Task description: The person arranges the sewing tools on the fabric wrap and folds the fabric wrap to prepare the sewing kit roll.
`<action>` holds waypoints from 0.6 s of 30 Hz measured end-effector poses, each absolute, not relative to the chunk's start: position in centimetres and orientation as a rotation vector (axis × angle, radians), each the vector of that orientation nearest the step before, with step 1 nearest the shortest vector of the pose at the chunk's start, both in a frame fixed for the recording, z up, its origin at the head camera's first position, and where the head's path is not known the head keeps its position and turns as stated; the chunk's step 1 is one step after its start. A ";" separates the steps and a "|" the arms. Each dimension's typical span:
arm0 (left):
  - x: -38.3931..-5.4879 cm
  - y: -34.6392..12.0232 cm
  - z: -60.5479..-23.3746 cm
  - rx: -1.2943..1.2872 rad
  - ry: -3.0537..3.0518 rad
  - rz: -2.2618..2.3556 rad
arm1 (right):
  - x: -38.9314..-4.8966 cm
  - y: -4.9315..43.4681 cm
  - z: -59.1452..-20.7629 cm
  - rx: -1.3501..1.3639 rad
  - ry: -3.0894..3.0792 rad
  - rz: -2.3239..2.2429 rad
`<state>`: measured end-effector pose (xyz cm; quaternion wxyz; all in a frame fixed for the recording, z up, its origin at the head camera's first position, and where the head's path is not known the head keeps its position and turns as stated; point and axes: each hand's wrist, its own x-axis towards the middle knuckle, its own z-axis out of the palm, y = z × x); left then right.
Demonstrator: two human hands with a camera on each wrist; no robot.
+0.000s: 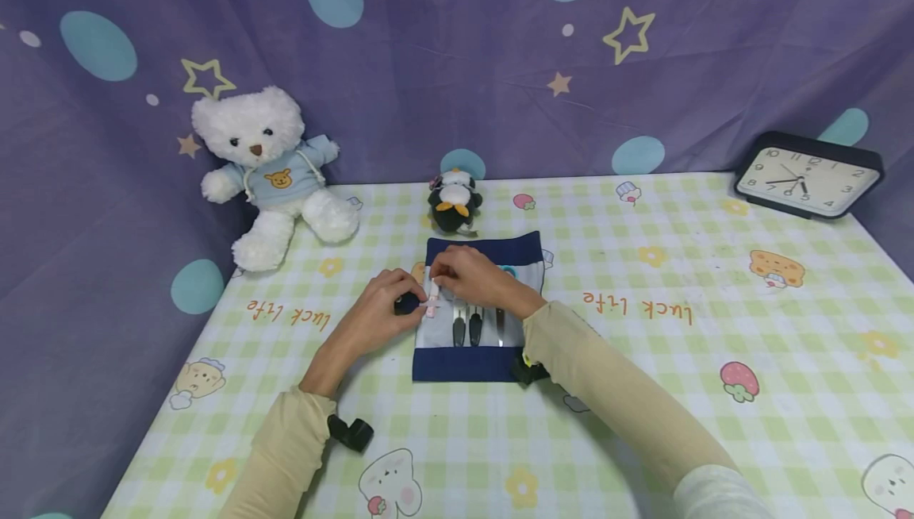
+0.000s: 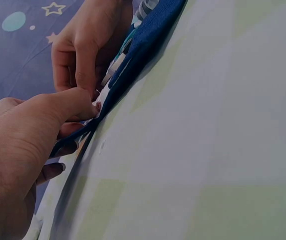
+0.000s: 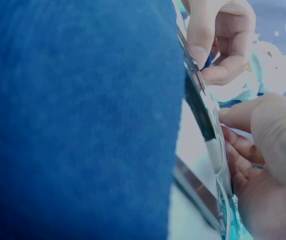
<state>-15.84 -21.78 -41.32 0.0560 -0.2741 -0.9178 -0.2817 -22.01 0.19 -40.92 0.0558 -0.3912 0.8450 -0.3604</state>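
A purple curtain (image 1: 457, 67) printed with stars and pale blue spots hung behind a table spread with a green-and-white checked tablecloth (image 1: 643, 440). At the far left sat a white teddy bear (image 1: 282, 182) in a light blue hooded top, leaning near the curtain. Next came the left hand (image 1: 378, 309), a small black device (image 1: 350, 432) at its wrist; it held the left edge of a navy-and-grey cloth holder (image 1: 460, 365) in a narrow pinch, thumb above and fingers below, as the left wrist view showed. The cloth holder lay open near the middle of the table, and on the left part of its grey panel was a slim pale strip with pink marks (image 1: 432, 307). Behind the holder sat a penguin plush (image 1: 455, 201) (its orange feet turned to the front). The right hand (image 1: 474, 277) reached across the panel, its fingers bent at the strip's upper end; whether they gripped it or only touched it, I could not tell. Below that hand were two black-handled tools (image 1: 467, 330) side by side, then a slim metal tool (image 1: 501, 328), with something turquoise (image 1: 509, 271) higher up. At the far right stood a black-framed clock (image 1: 810, 176).
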 end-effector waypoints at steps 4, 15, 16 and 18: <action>-15.8 -21.8 -41.3 -0.836 -2.780 -0.856 | -22.0 0.2 -40.9 -1.210 2.558 -1.091; -15.8 -21.8 -41.3 -0.833 -2.781 -0.862 | -21.9 0.3 -40.9 -1.241 2.547 -1.107; -15.8 -21.8 -41.3 -0.833 -2.783 -0.862 | -21.9 0.3 -41.0 -1.243 2.546 -1.108; -15.8 -21.8 -41.3 -0.831 -2.788 -0.863 | -21.8 0.3 -40.9 -1.246 2.543 -1.111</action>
